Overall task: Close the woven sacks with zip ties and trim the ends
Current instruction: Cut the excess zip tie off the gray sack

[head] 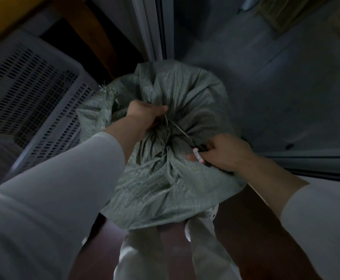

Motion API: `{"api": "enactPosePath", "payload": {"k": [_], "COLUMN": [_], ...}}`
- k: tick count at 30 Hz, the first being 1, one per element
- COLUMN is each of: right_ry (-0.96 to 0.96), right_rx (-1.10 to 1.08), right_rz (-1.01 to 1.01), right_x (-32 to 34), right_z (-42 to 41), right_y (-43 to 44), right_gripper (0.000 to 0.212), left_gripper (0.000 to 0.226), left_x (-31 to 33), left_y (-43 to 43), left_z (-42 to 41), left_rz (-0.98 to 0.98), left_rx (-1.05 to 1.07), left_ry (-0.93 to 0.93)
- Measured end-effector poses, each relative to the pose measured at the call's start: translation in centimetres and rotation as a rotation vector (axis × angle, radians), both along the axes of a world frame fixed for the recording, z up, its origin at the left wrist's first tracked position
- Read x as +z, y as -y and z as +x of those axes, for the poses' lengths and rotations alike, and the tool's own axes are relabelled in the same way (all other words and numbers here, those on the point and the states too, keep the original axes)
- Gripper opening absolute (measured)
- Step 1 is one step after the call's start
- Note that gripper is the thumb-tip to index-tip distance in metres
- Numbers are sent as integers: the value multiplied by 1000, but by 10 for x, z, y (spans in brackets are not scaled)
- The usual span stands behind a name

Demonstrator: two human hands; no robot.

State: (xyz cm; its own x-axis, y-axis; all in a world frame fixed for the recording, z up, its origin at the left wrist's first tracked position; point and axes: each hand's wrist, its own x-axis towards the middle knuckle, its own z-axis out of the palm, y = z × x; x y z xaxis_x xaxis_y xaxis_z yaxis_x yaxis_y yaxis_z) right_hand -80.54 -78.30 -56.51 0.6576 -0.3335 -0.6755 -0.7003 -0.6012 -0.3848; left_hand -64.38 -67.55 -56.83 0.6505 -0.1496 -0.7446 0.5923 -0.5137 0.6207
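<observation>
Grey-green woven sack (165, 158) fills the centre of the frame, mouth gathered into a puckered neck at about mid-frame. The zip tie band itself is not resolvable among the folds.

Left hand (144, 116), just up-left of the neck, is closed in a pinch; a thin pale strip, judged to be the zip tie tail (166, 119), runs from its fingertips down toward the neck. Tail's long axis is near vertical in the frame, slightly tilted.

Right hand (221, 154), lower right of the neck, is wrapped around the dark handles of a pair of scissors (185, 136). Blades point up-left, along a diagonal from the right hand to the tail, tips at or just beside the strip. Whether the blades straddle the tail or only touch it cannot be told; they look nearly closed.

Key relation: blade line crosses the tail at a clear angle, just below the left fingertips and above the neck. Left hand keeps the tail taut; right hand is the cutter.

Judgement: trimming step in hand, cut not confirmed.

Perforated plastic crate (29, 93) at left, apart from the work.
</observation>
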Motion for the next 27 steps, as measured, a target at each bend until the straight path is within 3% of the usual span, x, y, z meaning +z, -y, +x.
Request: {"api": "enactPosePath", "payload": {"k": [9, 16, 27], "right_ry": [23, 79, 164], "right_rx": [216, 249, 239], "right_rz": [-242, -259, -323], "right_x": [11, 14, 21], "right_z": [7, 24, 23], "right_y": [2, -4, -16], "right_gripper": [57, 50, 47], "left_gripper": [41, 31, 44], "left_x": [6, 14, 22], "left_y": [-3, 1, -2], "left_z": [0, -5, -11], "left_rz": [-23, -43, -100], "left_rx": [-13, -32, 78], "left_ry": [6, 48, 4]}}
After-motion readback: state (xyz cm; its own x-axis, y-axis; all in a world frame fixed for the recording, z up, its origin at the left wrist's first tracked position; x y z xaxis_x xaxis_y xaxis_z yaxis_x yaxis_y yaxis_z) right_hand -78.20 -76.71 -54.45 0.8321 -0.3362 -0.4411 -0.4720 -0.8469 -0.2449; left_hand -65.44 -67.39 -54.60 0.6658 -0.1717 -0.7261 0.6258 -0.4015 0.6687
